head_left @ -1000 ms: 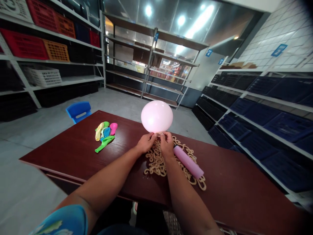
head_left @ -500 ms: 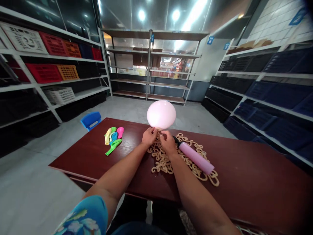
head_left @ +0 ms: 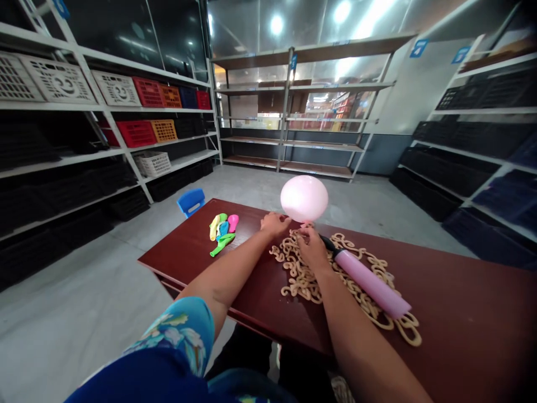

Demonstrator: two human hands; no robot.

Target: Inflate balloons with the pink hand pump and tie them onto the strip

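A blown-up pale pink balloon (head_left: 304,197) stands at the table's far edge, its neck pointing down toward me. My right hand (head_left: 312,248) is closed at that neck, fingertips bent in; the exact pinch is partly hidden. To the left of the balloon, my left hand (head_left: 276,224) is apart from the neck, fingers stretched toward the balloon's lower side and holding nothing. Under and around my right hand lies a tangled heap of tan curly cord (head_left: 300,274). On the heap, to the right, rests a pink balloon pump (head_left: 373,282) with a black end.
Several limp balloons (head_left: 224,230) in green, yellow, blue and pink lie on the left of the dark red table (head_left: 251,280). A blue chair (head_left: 191,201) stands beyond the far left corner. Shelves with crates (head_left: 136,133) line the left side; more racks stand behind and right.
My left hand has let go of the balloon's neck and moved left, its fingers straightening. My right hand stays at the neck. The view has turned left, shifting everything rightward.
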